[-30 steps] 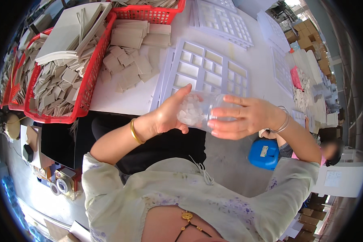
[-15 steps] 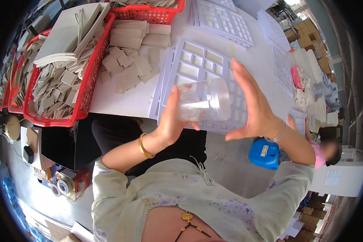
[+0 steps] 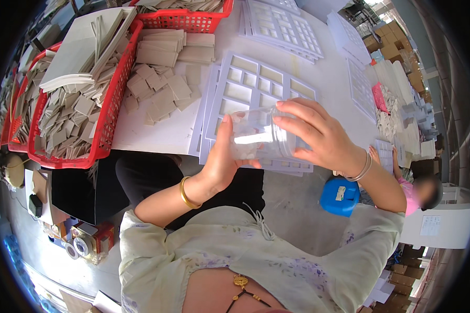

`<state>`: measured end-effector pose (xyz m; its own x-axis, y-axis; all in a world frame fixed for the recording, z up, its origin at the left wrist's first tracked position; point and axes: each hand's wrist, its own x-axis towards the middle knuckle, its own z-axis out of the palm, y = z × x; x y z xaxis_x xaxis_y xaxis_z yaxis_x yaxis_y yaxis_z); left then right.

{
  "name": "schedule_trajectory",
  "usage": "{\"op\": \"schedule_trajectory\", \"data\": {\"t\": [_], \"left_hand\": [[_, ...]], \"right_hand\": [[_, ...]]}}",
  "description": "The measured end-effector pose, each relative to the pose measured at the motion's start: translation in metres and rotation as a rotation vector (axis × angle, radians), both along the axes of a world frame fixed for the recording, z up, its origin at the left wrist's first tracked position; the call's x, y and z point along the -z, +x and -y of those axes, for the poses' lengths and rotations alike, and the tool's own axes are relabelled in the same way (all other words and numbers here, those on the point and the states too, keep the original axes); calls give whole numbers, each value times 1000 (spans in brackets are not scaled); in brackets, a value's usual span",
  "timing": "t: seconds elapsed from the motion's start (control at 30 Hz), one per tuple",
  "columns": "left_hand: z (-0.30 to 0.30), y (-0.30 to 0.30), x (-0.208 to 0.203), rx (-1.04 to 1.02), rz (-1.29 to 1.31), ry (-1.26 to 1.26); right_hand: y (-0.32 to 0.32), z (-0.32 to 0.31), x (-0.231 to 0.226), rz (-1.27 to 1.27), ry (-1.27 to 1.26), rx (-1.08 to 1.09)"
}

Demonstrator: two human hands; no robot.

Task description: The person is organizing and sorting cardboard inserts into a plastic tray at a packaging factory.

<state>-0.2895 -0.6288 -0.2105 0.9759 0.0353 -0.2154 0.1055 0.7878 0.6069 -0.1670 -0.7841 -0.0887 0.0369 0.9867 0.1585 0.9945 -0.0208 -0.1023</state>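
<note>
A clear plastic jar (image 3: 253, 136) lies tipped on its side in the air, in front of my chest and above the table's near edge. My left hand (image 3: 218, 164) is wrapped round its left end, thumb on top. The fingers of my right hand (image 3: 326, 136) close round the jar's right end, at the ribbed rim; whether a lid sits there I cannot tell. Small pale bits show through the wall. Just behind the jar lies a stack of white multi-window frames (image 3: 235, 78) with pale grey panels in the openings.
Red baskets (image 3: 107, 122) full of grey card pieces stand at left. Loose card pieces (image 3: 164, 94) lie beside them. More white frames (image 3: 284, 28) are stacked farther back. A blue container (image 3: 339, 197) stands on the floor at right, near another person (image 3: 410, 195) in pink.
My right hand has come in from a spread position beside the jar and closed on its right end. My left hand keeps its hold. The view has shifted slightly.
</note>
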Motion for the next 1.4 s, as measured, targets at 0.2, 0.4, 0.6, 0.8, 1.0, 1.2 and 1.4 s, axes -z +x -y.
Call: {"op": "schedule_trajectory", "data": {"t": [0.2,0.4,0.6,0.8,1.0,1.2,1.4], "left_hand": [[-10,3,-3,160,-126,-114],[-16,3,-2,256,-201,-115],[10,-3,10,-8,-170,-188],[34,5,22,-582,190,208],[29,-2,10,-259,182,18],[48,12,28,-771,277,302],[9,8,12,-253,91,-74]], "right_hand": [[14,2,12,212,123,-262],[20,1,13,270,140,-385],[32,-3,15,-90,-63,-229],[14,-3,32,-528,96,109],[22,-12,45,-215,366,-226],[5,-16,46,-1025,76,557],[30,-12,17,260,162,-309]]}}
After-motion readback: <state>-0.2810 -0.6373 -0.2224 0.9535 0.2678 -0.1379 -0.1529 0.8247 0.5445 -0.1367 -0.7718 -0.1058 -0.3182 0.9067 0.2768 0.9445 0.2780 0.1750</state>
